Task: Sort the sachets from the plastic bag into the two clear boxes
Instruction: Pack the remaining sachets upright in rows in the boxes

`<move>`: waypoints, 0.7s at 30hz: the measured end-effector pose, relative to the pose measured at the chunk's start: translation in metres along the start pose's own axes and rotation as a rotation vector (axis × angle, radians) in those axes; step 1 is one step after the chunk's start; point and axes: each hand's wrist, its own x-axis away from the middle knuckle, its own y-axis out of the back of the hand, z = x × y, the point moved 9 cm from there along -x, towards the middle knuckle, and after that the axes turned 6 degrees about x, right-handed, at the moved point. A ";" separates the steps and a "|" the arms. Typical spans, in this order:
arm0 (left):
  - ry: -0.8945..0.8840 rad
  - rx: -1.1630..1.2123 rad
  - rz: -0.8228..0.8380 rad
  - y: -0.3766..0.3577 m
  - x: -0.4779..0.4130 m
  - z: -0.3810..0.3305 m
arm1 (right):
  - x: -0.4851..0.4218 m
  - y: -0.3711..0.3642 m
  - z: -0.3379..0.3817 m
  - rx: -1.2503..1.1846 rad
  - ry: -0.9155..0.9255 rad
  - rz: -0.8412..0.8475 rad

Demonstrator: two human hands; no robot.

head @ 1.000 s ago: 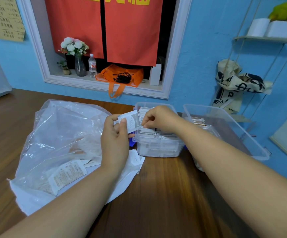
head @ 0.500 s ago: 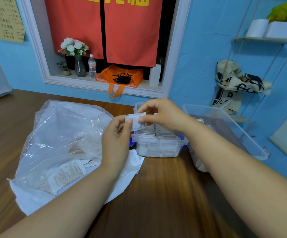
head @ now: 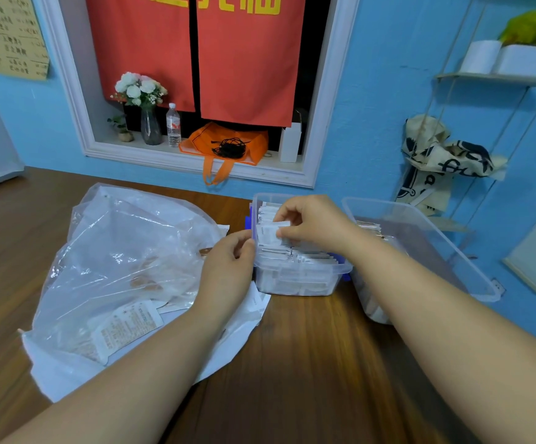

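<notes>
White sachet [head: 270, 233]: pinched by right hand [head: 314, 224], over small box [head: 302, 283]
Left hand [head: 228, 267]: loosely curled, empty, beside box
Plastic bag [head: 116, 251]: on worktop [head: 308, 363]

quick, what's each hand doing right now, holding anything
Left hand: loosely curled beside the small clear plastic box, holding nothing visible.
Right hand: pinches a small white paper sachet over that box.
</notes>
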 end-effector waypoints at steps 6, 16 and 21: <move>-0.018 -0.002 0.010 -0.001 0.000 -0.002 | -0.003 -0.011 0.001 0.108 0.010 0.069; -0.022 -0.028 0.012 -0.001 0.000 0.000 | -0.006 -0.019 -0.004 0.016 -0.034 0.141; -0.019 -0.025 0.015 -0.001 0.000 0.002 | -0.007 -0.021 -0.006 0.061 -0.037 0.168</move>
